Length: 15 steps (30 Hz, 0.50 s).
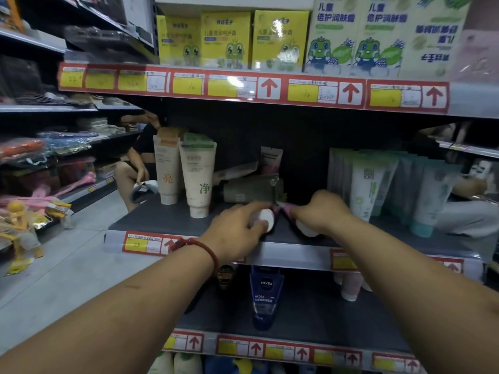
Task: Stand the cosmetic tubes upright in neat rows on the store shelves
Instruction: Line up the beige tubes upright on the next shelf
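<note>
Where the middle shelf (151, 220) has bare room near its front edge, the left hand (237, 228) curls round one pink tube (266, 218) and the right hand (321, 211) curls round the other pink tube (306, 229), their tips close together. Fingers hide most of both. Behind, a blurry grey tube (248, 191) lies flat. White tubes (195, 179) stand left, green tubes (370, 184) right.

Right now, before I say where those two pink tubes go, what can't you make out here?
Head view only:
Left pink tube: left hand covers its body; little beyond the white cap shows.
Right pink tube: right hand hides most of it.
Olive tube lying behind: label dark, unreadable.
Price tag: writing blurred.
Bottom-shelf tubes: cut off by the lower edge.
</note>
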Each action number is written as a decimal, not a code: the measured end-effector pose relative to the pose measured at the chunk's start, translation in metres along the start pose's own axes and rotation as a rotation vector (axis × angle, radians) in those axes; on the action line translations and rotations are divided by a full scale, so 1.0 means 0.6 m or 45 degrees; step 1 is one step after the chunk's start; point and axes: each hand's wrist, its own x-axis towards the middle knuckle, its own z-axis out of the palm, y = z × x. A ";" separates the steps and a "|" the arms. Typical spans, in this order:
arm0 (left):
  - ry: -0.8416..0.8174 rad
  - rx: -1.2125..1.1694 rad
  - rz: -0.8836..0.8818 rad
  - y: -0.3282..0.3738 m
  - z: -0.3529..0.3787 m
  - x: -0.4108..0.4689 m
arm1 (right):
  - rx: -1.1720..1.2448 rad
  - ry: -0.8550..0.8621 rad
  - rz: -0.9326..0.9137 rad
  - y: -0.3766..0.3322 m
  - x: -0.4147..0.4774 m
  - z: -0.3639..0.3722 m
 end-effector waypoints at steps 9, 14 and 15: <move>0.195 0.289 0.061 0.017 -0.001 0.012 | -0.244 0.216 -0.061 0.004 0.029 0.028; 0.849 0.095 -0.159 -0.063 -0.075 -0.015 | -0.048 0.266 -0.397 -0.050 0.035 0.037; 0.858 0.046 -0.263 -0.084 -0.087 -0.012 | -0.023 0.261 -0.436 -0.063 0.039 0.040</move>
